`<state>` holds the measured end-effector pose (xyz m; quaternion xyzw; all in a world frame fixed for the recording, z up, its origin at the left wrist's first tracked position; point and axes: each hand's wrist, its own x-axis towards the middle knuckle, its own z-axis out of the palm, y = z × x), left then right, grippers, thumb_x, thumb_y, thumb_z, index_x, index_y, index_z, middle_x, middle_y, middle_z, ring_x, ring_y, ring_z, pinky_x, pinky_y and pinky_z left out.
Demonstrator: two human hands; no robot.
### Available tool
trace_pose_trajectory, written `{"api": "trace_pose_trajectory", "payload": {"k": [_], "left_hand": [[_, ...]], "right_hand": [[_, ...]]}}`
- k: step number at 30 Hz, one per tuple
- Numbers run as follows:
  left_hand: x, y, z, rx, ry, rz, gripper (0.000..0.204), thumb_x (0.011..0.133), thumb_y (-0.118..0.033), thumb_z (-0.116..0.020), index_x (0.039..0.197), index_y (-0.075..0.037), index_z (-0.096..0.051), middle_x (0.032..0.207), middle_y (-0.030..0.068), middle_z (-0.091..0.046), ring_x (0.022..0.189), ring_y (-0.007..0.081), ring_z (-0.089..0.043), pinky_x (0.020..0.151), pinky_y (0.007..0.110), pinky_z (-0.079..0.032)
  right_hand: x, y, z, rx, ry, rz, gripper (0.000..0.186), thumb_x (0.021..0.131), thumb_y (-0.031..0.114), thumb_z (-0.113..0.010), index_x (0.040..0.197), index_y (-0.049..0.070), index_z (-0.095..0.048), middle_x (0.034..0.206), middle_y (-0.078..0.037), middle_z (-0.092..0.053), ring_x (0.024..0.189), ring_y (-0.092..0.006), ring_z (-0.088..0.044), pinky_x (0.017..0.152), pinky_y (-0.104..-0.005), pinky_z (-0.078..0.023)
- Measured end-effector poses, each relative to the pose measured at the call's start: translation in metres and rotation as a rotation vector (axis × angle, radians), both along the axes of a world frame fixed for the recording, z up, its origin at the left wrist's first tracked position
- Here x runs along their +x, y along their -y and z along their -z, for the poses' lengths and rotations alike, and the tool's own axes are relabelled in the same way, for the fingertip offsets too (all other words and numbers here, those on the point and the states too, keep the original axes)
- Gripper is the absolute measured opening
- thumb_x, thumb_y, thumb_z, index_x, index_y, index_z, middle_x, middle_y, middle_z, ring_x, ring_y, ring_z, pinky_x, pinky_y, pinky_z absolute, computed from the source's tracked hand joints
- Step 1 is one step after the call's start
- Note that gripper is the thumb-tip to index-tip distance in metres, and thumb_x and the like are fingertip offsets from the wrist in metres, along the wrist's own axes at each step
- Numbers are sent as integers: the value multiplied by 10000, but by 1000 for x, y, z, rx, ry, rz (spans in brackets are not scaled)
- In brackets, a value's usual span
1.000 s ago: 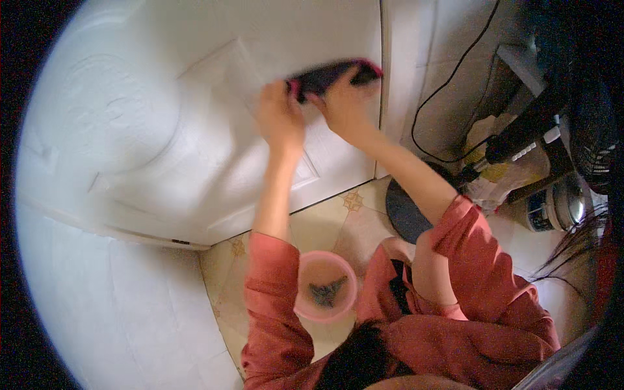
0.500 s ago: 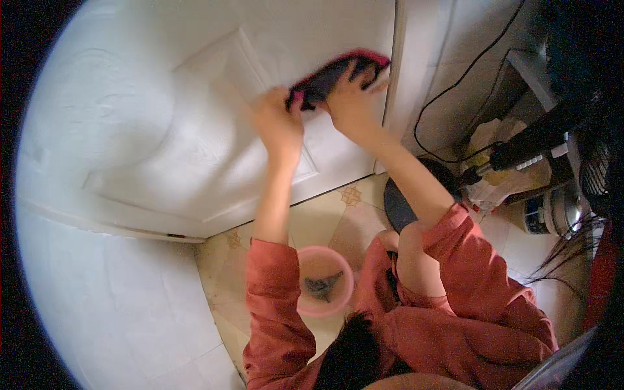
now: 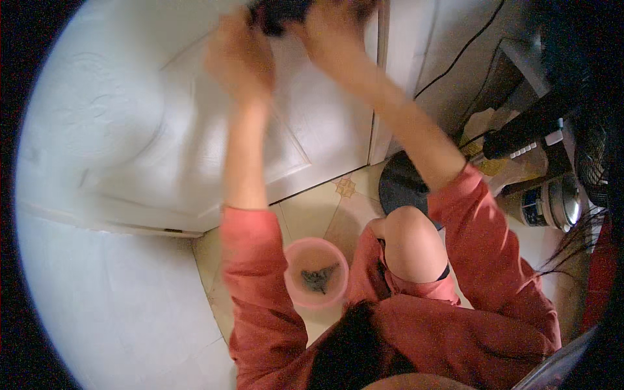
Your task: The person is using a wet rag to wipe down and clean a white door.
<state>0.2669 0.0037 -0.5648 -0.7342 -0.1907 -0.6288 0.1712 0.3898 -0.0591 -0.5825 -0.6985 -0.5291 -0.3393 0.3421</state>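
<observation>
High on the white panelled door (image 3: 325, 123), a dark cloth (image 3: 281, 14) is bunched between my two hands, partly cut off by the upper edge of the view. My left hand (image 3: 242, 62) has its fingers closed on the cloth's left end, blurred by motion. Over the cloth's right part lies my right hand (image 3: 335, 38), holding it against the door; its fingertips are smeared and partly out of view. Down on the tiled floor, a pink basin (image 3: 346, 273) holds water and a dark wet cloth (image 3: 317, 279).
A dark round object (image 3: 400, 185) lies on the floor beside my bare knee (image 3: 413, 244). To the right, a shelf (image 3: 523, 62) stands by a hanging black cable (image 3: 465, 55), plastic bags (image 3: 484, 127) and a cylindrical container (image 3: 543, 205). A white wall (image 3: 117, 292) borders the left.
Both hands have moved up and to the left along the door, carrying the dark cloth toward the upper edge. My knee has come further into view.
</observation>
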Motion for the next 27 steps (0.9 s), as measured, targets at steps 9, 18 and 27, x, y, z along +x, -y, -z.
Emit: {"api": "trace_pose_trajectory", "payload": {"k": [9,18,27], "left_hand": [[-12,10,6,-55,-141,61,68,760,-105,-621,810,-77,-585,764,102,-578,784,327,-575,680,409,-431],[6,24,142,-439,-358,10,162,718,-145,-697,828,-43,-636,854,131,-637,751,341,-595,649,428,-452],[-11,29,279,-620,-485,15,136,710,-72,-659,799,-58,-557,805,93,-577,755,323,-580,659,424,-449]], "right_hand": [[-16,15,2,-42,-32,266,1010,750,504,-643,1319,-200,-195,1205,-505,-322,1182,-585,-330,1040,-615,-177],[6,13,171,-182,-93,352,1035,712,501,-685,1286,-212,-203,1157,-465,-337,1069,-554,-417,943,-532,-378],[-28,25,294,-890,-201,221,631,853,274,-522,1335,-88,-335,1341,-332,-324,1245,-458,-336,984,-727,-119]]}}
